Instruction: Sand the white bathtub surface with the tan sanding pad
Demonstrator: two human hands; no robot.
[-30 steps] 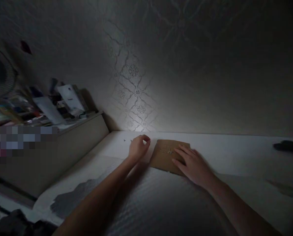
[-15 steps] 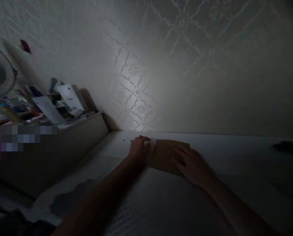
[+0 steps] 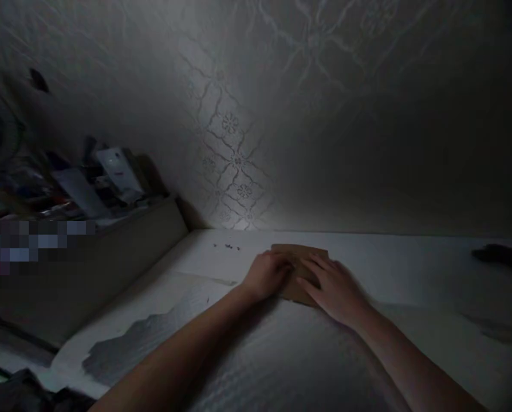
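Observation:
A flat brown rectangular piece (image 3: 296, 293), which looks like cardboard, lies on the white table against my two hands. My left hand (image 3: 268, 273) rests on its left part, fingers curled together and bent down; whatever is under the fingertips is hidden. My right hand (image 3: 335, 286) lies on the right part with its fingers spread, pressing flat and holding nothing. Several tiny dark bits (image 3: 229, 246) are scattered on the table left of the cardboard. The light is dim, so fine detail on the brown surface is lost.
A patterned wall (image 3: 239, 160) rises behind the white table (image 3: 410, 266). Grey textured sheeting (image 3: 256, 366) covers the near side. At left, a raised ledge (image 3: 144, 234) carries clutter and a white box (image 3: 119, 169). A dark object (image 3: 500, 254) lies at far right.
My left hand has moved right, from the cardboard's left edge onto its surface. The pale strip seen beside that hand before is no longer visible. My right hand has stayed nearly in place.

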